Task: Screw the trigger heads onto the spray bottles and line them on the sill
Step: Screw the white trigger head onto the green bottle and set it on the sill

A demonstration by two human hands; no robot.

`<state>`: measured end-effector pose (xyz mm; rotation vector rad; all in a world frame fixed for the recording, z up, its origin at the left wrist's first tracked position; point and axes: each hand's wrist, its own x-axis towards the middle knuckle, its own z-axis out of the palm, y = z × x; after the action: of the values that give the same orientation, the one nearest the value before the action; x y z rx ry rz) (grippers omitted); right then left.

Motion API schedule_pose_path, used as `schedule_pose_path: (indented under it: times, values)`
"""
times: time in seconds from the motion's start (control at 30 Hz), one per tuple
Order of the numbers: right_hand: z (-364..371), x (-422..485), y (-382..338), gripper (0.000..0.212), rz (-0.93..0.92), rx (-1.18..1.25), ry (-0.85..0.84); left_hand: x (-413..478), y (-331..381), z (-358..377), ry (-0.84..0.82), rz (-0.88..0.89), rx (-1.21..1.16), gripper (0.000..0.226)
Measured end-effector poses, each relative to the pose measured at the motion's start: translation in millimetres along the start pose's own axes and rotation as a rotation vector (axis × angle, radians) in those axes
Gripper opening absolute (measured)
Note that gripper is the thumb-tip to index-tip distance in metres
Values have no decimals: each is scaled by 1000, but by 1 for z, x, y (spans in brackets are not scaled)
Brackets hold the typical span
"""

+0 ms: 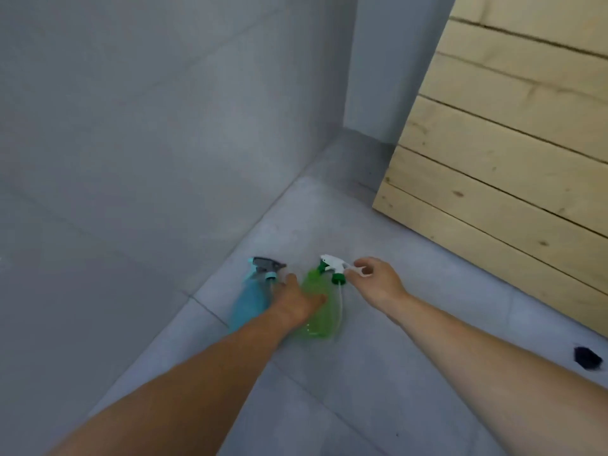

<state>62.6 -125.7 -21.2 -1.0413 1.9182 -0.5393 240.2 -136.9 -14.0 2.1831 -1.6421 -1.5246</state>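
A green spray bottle point(317, 315) stands on the grey tiled surface point(378, 373), and my left hand point(296, 299) is wrapped around its body. My right hand point(376, 279) pinches a white trigger head point(339, 265) with a green collar and a thin dip tube, held at an angle beside the green bottle's neck. Just to the left, touching my left hand's fingertips, stands a blue spray bottle point(251, 299) with a grey trigger head point(267, 265) sitting on its neck.
A grey wall point(148, 143) rises directly left of the bottles. A pale wooden plank panel point(513, 153) leans at the right, close behind my right hand. A small dark object point(588, 357) lies on the tiles at the far right.
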Motion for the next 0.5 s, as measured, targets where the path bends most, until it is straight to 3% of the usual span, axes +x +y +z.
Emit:
schedule_pose_path:
  times: [0.3,0.5]
  values:
    - [31,58,7,68,34,-73,27,34,-7,23,-12,-19,-12,74]
    - [36,68,13,60,42,-111,62,30,-12,24,2,-11,-125,53]
